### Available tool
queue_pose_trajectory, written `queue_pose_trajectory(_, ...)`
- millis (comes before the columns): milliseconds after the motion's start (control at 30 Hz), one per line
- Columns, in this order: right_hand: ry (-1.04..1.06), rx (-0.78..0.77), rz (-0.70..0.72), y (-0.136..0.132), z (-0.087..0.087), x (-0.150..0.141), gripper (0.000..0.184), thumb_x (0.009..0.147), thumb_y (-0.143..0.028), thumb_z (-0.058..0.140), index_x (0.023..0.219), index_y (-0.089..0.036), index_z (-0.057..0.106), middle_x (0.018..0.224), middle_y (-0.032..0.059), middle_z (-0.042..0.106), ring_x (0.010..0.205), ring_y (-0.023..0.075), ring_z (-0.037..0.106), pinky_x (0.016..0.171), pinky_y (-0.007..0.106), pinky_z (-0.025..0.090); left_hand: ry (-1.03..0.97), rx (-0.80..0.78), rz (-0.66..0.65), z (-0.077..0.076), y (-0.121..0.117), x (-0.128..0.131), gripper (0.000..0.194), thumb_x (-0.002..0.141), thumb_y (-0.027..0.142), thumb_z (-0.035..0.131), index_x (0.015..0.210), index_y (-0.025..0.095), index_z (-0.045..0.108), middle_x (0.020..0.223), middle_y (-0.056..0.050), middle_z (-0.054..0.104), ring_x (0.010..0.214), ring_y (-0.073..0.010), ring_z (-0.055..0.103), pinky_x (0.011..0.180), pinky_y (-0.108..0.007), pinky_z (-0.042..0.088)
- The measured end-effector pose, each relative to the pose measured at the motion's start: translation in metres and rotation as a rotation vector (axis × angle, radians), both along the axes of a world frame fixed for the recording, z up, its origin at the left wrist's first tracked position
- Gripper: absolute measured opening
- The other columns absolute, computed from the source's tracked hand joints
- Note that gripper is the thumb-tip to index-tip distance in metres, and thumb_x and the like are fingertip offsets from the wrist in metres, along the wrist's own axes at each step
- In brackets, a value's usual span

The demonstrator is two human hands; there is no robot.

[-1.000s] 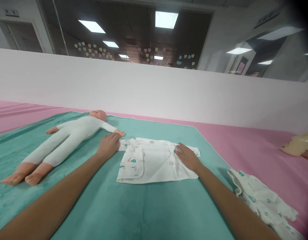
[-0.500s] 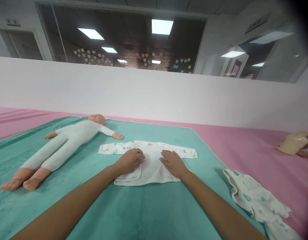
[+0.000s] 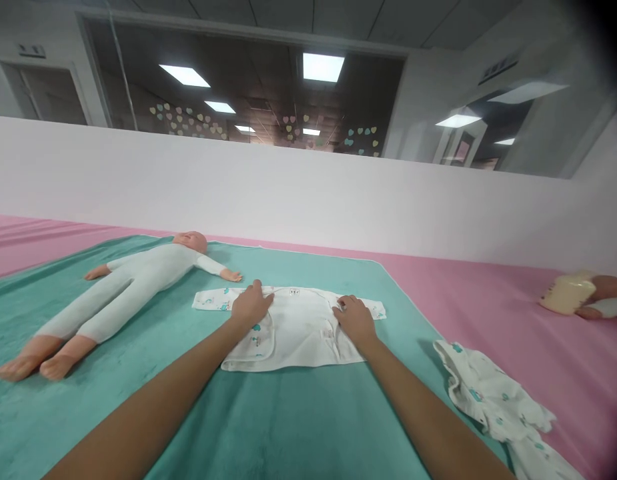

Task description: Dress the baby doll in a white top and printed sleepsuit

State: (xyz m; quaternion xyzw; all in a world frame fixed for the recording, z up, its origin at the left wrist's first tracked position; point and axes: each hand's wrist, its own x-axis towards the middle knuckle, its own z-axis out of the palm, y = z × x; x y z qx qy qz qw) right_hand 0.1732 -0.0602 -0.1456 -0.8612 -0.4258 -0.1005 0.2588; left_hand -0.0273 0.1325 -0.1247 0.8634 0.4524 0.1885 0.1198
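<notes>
Two bare hands work over one white shirt, laid flat on one teal blanket with its two printed sleeves outstretched. The left hand, fingers and thumb moderately spread, rests at the junction of body and left sleeve; the right hand, fingers slightly bent, touches the opposite side, though whether it pinches cloth cannot be told. One doll in a pale suit lies face up to the left, and one crumpled printed garment to the right, across the blanket's edge and onto the pink sheet. One pale yellow item stands out at far right. The small neck label and the marks on the yellow item are illegible. Teal surface surrounds the shirt; it separates the hem from the near frame edge and the right sleeve from the blanket's margin. The doll's near hand lies close to the left sleeve.
</notes>
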Motion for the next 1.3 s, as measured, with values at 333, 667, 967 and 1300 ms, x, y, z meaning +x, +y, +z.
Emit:
queue_pose_trajectory(333,0.171,0.031,-0.102,-0.003,0.002,0.014,0.027,0.080,-0.045,0.040,0.081,-0.022,0.055,0.086,0.0022,0.060,0.074,0.0163,0.054,0.060,0.027,0.036,-0.181,0.038,-0.144,-0.001,-0.008,-0.010,0.023,0.082,0.029,0.039,0.102,0.025,0.048,0.084,-0.002,0.063,0.076,-0.0195,0.059,0.063,-0.030,0.038)
queue_pose_trajectory(667,0.268,0.112,0.016,-0.007,0.001,0.016,0.019,0.073,-0.041,0.047,0.071,-0.022,0.047,0.069,-0.0019,0.056,0.067,0.0169,0.052,0.059,0.027,0.037,0.066,0.074,-0.067,-0.003,-0.016,-0.009,0.030,0.079,0.031,0.041,0.106,0.021,0.048,0.083,-0.009,0.064,0.076,-0.0261,0.059,0.062,-0.033,0.037)
queue_pose_trajectory(967,0.231,0.330,0.098,-0.011,-0.001,0.017,0.031,0.074,-0.025,0.040,0.104,-0.024,0.049,0.107,0.0027,0.058,0.098,0.0191,0.054,0.084,0.034,0.043,-0.628,-0.111,-0.164,0.003,-0.004,-0.018,0.025,0.080,0.023,0.039,0.102,0.024,0.050,0.088,-0.001,0.057,0.075,-0.0139,0.056,0.067,-0.025,0.043)
queue_pose_trajectory(1300,-0.008,0.084,0.344,-0.011,0.008,-0.004,0.034,0.088,-0.040,0.034,0.106,-0.024,0.059,0.118,0.0025,0.058,0.111,0.0196,0.049,0.098,0.035,0.035,-0.736,-0.472,0.058,-0.003,0.052,-0.043,0.032,0.066,0.009,0.045,0.097,0.014,0.052,0.101,-0.009,0.061,0.069,-0.0134,0.060,0.053,-0.022,0.045)
